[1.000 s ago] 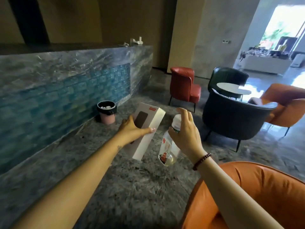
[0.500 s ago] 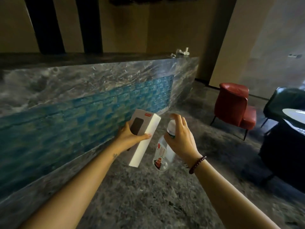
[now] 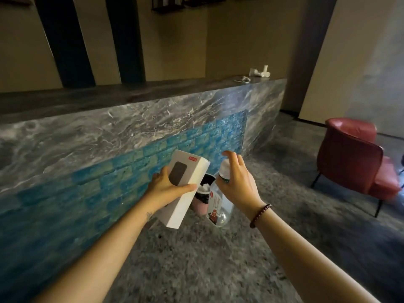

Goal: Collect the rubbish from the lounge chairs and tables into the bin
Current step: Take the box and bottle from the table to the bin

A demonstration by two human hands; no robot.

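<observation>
The left hand (image 3: 168, 189) grips a white rectangular cardboard box with a dark device picture and red label (image 3: 188, 202), thumb across its side and fingers curled beneath. The right hand (image 3: 238, 186) pinches the white-capped neck of a clear plastic bottle (image 3: 218, 206), which hangs down, the other fingers loosely spread. Between box and bottle shows a pink bin with a black liner (image 3: 199, 207), mostly hidden, at the foot of the grey marble counter with blue tiles (image 3: 131, 132). A red leather armchair (image 3: 349, 158) stands well to the right.
</observation>
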